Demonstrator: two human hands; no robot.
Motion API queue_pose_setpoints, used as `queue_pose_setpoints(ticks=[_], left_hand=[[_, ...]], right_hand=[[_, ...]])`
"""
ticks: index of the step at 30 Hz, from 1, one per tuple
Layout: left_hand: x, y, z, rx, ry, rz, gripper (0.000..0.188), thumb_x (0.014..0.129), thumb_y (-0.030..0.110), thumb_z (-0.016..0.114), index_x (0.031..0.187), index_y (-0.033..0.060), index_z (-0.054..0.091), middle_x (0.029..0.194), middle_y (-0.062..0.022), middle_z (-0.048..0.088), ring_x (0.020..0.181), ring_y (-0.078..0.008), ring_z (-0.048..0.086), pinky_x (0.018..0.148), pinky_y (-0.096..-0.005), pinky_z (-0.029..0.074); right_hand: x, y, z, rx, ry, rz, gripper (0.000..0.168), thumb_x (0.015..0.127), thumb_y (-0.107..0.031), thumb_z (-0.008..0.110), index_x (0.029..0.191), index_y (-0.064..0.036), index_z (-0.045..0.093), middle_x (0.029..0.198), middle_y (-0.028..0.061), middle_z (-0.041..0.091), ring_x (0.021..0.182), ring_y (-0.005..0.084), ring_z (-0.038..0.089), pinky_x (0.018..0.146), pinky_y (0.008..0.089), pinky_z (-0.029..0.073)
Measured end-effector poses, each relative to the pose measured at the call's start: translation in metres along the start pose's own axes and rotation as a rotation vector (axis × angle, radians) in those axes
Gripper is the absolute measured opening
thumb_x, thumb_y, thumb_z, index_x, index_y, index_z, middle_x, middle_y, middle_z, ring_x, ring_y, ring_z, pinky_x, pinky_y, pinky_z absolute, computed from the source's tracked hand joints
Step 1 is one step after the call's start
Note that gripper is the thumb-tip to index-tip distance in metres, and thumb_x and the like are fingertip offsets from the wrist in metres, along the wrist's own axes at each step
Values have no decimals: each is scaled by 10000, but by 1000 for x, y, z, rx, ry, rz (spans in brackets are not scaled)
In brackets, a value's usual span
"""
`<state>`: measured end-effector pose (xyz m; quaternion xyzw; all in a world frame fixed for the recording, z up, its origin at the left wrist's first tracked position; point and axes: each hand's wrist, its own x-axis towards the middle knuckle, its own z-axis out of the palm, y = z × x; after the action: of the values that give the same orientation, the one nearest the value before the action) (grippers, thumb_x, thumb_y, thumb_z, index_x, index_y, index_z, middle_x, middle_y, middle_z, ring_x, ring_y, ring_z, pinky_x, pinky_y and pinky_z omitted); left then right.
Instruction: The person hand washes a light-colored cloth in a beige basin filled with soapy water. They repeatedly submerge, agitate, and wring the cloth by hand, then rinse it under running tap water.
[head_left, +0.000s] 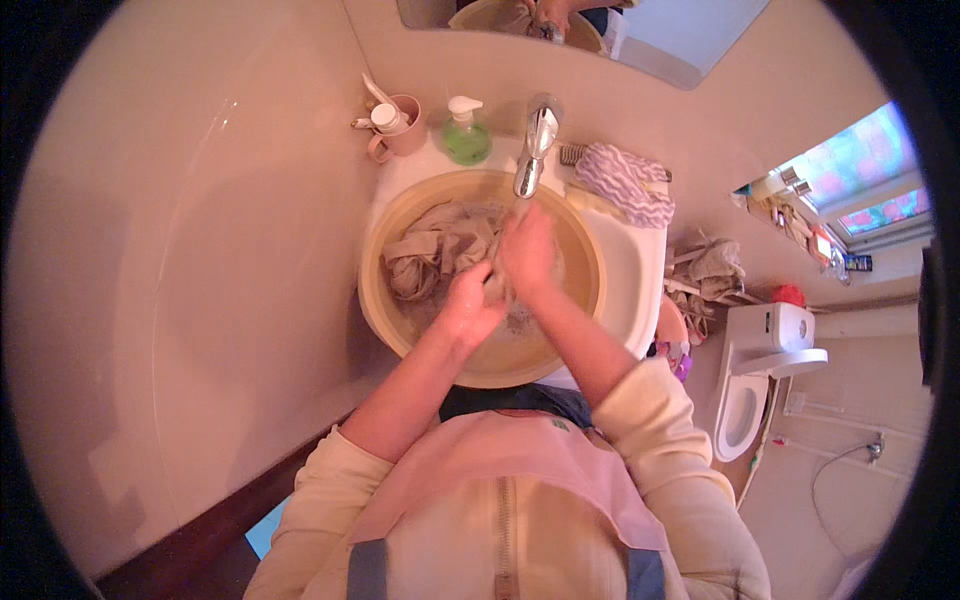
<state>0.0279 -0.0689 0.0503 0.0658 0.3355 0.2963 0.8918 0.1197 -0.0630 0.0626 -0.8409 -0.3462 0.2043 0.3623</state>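
Observation:
A yellow plastic basin (367, 289) stands on the white washbasin (637, 300), holding some water with a little foam. In its left half lies a bunched, wet greyish-beige cloth (431, 255). Over the middle of the basin my left hand (474, 300) grips part of a cloth, its thumb and fingers curled around it. My right hand (529, 251), blurred, presses on the same bunch from the right, just below the spout of the chrome tap (531, 150). Whether the gripped part belongs to the bunched cloth is hard to tell. My fingertips are partly hidden.
Behind the basin stand a pink mug (401, 135) with a tube and brushes, and a green soap pump bottle (466, 139). A purple-white striped cloth (626, 180) lies right of the tap. Above is a mirror (660, 37). A toilet (742, 412) stands farther right.

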Motion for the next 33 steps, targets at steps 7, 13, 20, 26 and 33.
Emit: queue_pose_setpoints(ticks=[7,13,20,26,33], left_hand=[[-3,-1,-5,78,-49,94,358,845,163,386,1177,32,391,1173,-114,441,1058,-228,437,927,-355,312],[-11,-10,-3,873,153,219,319,834,214,423,1025,-23,517,1060,-133,520,984,-218,485,841,-322,377],[42,-77,-73,1932,135,-90,531,840,435,281,976,11,570,1016,-188,542,939,-307,528,790,-385,410],[81,-42,-56,1984,628,-176,482,846,399,293,953,40,596,1030,-167,542,984,-296,509,853,-382,377],[119,-30,-105,2335,440,-166,448,857,338,289,875,40,622,895,-152,595,847,-285,578,760,-411,436]], right_hand=[[-13,-10,-14,-108,-46,-128,307,709,-157,535,977,-26,461,953,208,513,864,367,514,733,443,418],[34,64,-33,-250,-45,-312,237,722,-141,512,925,-25,475,846,200,550,790,374,539,686,450,435],[-9,134,22,-742,-743,-362,278,773,-148,433,1020,-33,483,1013,252,507,947,377,503,805,442,406],[54,123,19,-628,-756,-252,266,793,-179,394,971,-28,521,986,218,537,926,332,526,788,439,408],[34,109,31,-595,-830,-150,270,793,-227,433,990,-52,489,997,175,537,909,290,540,742,405,448]])
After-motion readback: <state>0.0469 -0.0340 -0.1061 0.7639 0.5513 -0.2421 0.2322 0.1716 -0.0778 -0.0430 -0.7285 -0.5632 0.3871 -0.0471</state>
